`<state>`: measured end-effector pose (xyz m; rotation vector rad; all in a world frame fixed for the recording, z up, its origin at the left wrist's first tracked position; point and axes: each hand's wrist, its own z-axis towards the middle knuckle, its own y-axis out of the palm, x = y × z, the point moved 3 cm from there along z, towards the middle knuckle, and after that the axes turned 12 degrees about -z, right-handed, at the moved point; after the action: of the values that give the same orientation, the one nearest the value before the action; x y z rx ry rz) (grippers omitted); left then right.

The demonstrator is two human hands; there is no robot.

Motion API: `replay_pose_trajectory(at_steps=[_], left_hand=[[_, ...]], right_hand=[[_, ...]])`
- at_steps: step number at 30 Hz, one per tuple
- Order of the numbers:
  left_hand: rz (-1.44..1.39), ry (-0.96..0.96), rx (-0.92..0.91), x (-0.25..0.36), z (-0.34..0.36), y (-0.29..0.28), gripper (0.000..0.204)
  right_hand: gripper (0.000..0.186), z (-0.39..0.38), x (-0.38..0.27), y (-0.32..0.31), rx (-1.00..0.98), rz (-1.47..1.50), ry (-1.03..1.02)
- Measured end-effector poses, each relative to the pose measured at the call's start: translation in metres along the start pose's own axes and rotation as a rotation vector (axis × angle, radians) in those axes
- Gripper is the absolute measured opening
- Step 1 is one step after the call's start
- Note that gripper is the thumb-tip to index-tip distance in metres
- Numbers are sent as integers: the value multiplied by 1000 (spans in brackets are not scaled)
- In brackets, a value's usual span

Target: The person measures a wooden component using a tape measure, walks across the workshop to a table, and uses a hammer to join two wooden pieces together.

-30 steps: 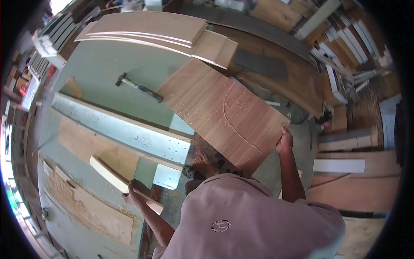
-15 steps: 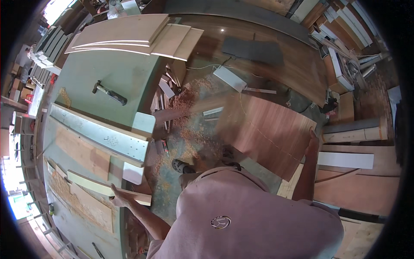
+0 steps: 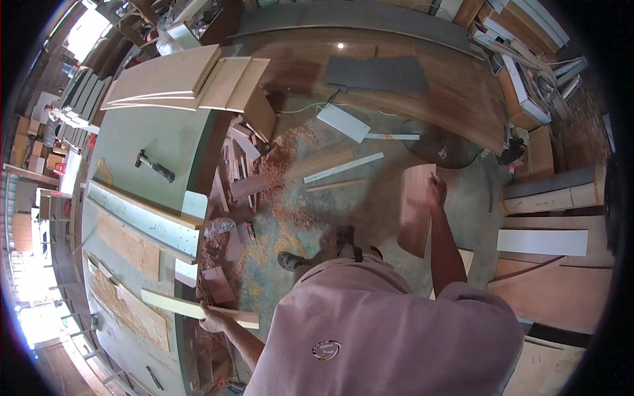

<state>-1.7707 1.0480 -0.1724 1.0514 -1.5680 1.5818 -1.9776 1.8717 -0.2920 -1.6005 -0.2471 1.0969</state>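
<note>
My left hand [image 3: 214,318] is closed on a long pale wooden strip [image 3: 168,301], low at the left over the workbench's edge. My right hand [image 3: 436,190] grips a reddish wood-grain board [image 3: 416,211] by its edge; the board is tilted steeply, showing a narrow face beside my forearm. On the green bench top [image 3: 144,129] at the left lie a hammer [image 3: 154,165], a long light metal rail [image 3: 142,219] with wooden edging and a tan board with sawdust [image 3: 135,317].
Tan panels [image 3: 165,76] are stacked at the bench's back. Offcuts and shavings [image 3: 244,165] litter the floor [image 3: 310,244] around my sandalled feet. A large brown sheet [image 3: 396,112] lies beyond; boards [image 3: 541,277] line the right. A distant person [image 3: 53,115] is at the far left.
The reddish board in my right hand has swung down, right and steeply on edge, uncovering the bench edge and floor. My left hand still holds the pale strip, slightly shifted.
</note>
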Motion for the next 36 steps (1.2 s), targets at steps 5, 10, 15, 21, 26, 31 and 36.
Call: replay_pose_trajectory(at_steps=[5, 10, 15, 21, 26, 31, 36], left_hand=[[-95, -26, 35, 6, -18, -12, 64], [-137, -39, 70, -3, -32, -13, 67], [-69, -32, 174, -16, -34, -42, 67], [-38, -181, 111, -41, -41, -21, 64], [-29, -91, 150, -37, -27, -37, 65], [-70, -66, 121, -17, -11, -34, 65], [-216, 9, 35, 1, 30, -27, 62]], right_hand=[[47, 96, -27, -30, 48, 114, -12], [52, 207, 9, -124, 582, -280, -232], [38, 195, -26, -100, 255, 1258, 584], [13, 135, 49, -16, -253, 1335, 527], [12, -55, -29, 120, -789, 950, 607], [13, -193, -157, 137, -1216, 597, 410], [20, -259, -243, 157, -1343, 457, 252]])
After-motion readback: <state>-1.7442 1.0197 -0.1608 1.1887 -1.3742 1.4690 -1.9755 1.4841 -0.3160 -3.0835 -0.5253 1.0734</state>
